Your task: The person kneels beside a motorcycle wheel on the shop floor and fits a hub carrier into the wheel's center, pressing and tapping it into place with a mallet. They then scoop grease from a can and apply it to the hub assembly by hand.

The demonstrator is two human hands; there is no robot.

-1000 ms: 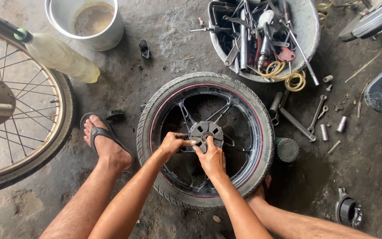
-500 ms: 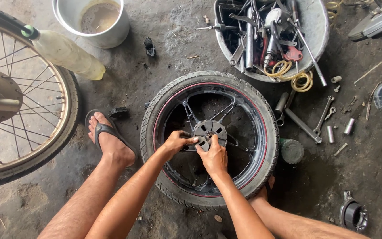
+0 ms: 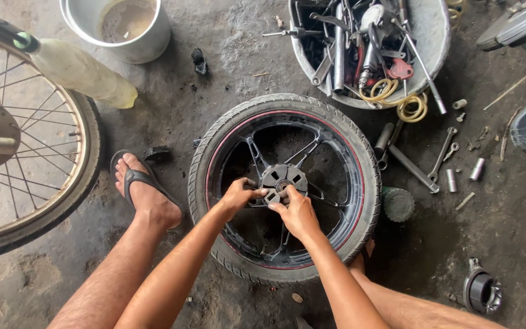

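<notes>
A motorcycle wheel (image 3: 360, 183) with a black tyre, a red rim stripe and black cast spokes lies flat on the concrete floor. At its centre sits a round grey hub piece (image 3: 284, 179) with several openings. My left hand (image 3: 240, 195) grips the left edge of that hub piece, fingers curled on it. My right hand (image 3: 296, 211) presses on the hub's lower right edge. Both forearms reach in from the bottom of the view.
My left foot in a sandal (image 3: 144, 189) rests left of the tyre. A spoked wheel (image 3: 50, 183) stands at far left. A white bucket (image 3: 126, 27), a plastic bottle (image 3: 83, 72), a tool-filled basin (image 3: 433, 36), loose wrenches (image 3: 442, 152) and sockets lie around.
The view has shifted slightly; both hands stay on the hub, with the fingers turned a little around it.
</notes>
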